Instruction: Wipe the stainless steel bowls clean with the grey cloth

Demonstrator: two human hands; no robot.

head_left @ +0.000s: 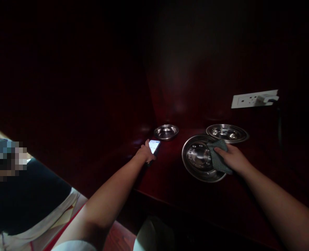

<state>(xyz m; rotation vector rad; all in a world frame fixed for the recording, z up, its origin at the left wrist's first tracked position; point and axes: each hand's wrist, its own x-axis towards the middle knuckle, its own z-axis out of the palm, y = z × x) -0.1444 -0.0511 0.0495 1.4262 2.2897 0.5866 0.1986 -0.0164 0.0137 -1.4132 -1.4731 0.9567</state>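
From the head camera I see my left hand (pixel 144 153) closed around a dark slim phone with a lit white screen (pixel 153 146), fingers at both of its edges. I cannot tell whether the phone rests on the glossy dark red shelf (pixel 167 177) or is held just above it.

My right hand (pixel 232 158) grasps a folded grey-green cloth (pixel 217 158), the thumb lying on top of it. The cloth covers the right part of a wide, round, shiny steel bowl (pixel 194 157), reaching over its inside and across the rim. The bowl's open side faces me; whether my hidden fingers also hold its rim, or whether it sits flat on the shelf, I cannot make out.

Just beyond the phone, near the back corner, I have a small round steel dish (pixel 166 131) on the shelf. Right behind the wide bowl, and partly overlapped by it in my view, is a broad steel plate with a wide rim (pixel 239 136). Above that plate, a white rectangular socket panel (pixel 244 100) is fixed to the dark wall, with a pale plug (pixel 265 100) in its right part. At my far left is another person in a dark top (pixel 26 197).
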